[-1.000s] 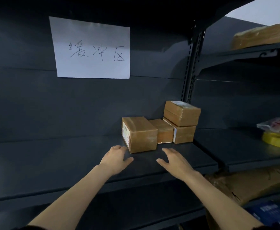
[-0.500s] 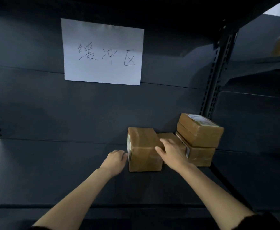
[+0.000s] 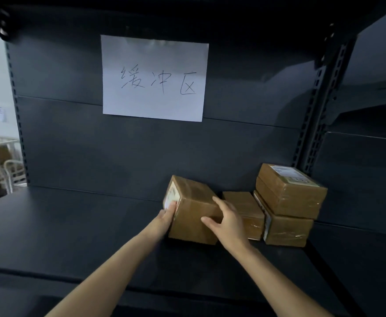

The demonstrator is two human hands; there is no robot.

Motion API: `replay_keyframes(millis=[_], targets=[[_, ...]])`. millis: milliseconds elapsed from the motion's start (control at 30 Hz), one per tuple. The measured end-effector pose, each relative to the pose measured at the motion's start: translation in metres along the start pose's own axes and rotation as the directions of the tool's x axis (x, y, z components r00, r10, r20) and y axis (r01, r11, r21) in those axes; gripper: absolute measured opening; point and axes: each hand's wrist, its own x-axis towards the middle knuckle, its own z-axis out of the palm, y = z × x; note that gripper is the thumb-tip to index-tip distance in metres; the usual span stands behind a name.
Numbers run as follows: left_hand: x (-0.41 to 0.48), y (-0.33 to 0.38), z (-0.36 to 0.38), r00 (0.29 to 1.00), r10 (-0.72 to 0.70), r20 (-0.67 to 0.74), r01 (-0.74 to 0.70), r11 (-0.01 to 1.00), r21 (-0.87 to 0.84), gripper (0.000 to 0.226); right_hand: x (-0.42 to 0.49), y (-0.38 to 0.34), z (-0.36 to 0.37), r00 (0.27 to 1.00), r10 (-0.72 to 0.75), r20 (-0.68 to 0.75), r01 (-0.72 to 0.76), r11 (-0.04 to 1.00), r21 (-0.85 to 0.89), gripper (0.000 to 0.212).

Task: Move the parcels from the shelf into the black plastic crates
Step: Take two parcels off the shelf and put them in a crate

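Several brown taped cardboard parcels sit on the dark metal shelf (image 3: 73, 225). The nearest parcel (image 3: 193, 202) is held between both hands: my left hand (image 3: 165, 217) presses its labelled left side and my right hand (image 3: 225, 221) wraps its right front corner. It seems slightly tilted. A smaller parcel (image 3: 244, 207) lies just right of it. Further right, a top parcel (image 3: 288, 188) is stacked on a bottom parcel (image 3: 285, 229). No black crate is in view.
A white paper sign (image 3: 154, 77) with handwriting hangs on the shelf's back panel. A slotted upright post (image 3: 317, 115) stands behind the stack, with another shelf bay to its right. White chair frames (image 3: 2, 170) show past the shelf's left edge.
Both hands reached forward from the shelf front and closed on the nearest parcel. The view moved closer and shifted left, so the right bay's items left the frame.
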Motion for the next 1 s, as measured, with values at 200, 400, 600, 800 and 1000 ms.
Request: replay_keyframes(millis=[200, 400, 600, 800, 1000], targets=[[-0.024, 0.015, -0.033, 0.957, 0.183, -0.225, -0.227, 0.955, -0.191, 0.073, -0.007, -0.016, 0.043, 0.999, 0.027, -0.019, -0.02, 0.958, 0.287, 0.054], [-0.043, 0.018, -0.052, 0.882, 0.422, -0.212, -0.447, 0.89, -0.087, 0.045, -0.006, -0.038, 0.079, 0.996, -0.062, 0.065, 0.025, 0.883, 0.469, 0.057], [-0.049, 0.012, -0.07, 0.869, 0.457, -0.19, -0.479, 0.873, -0.092, 0.029, 0.0, -0.048, 0.091, 0.987, -0.109, 0.115, 0.032, 0.851, 0.525, 0.064], [-0.045, 0.008, -0.085, 0.903, 0.393, -0.173, -0.413, 0.904, -0.105, 0.026, 0.007, -0.053, 0.097, 0.974, -0.094, 0.208, -0.013, 0.888, 0.459, 0.063], [-0.032, 0.007, -0.096, 0.925, 0.308, -0.222, -0.338, 0.935, -0.109, 0.012, 0.013, -0.062, 0.108, 0.974, -0.047, 0.221, -0.041, 0.925, 0.378, 0.057]])
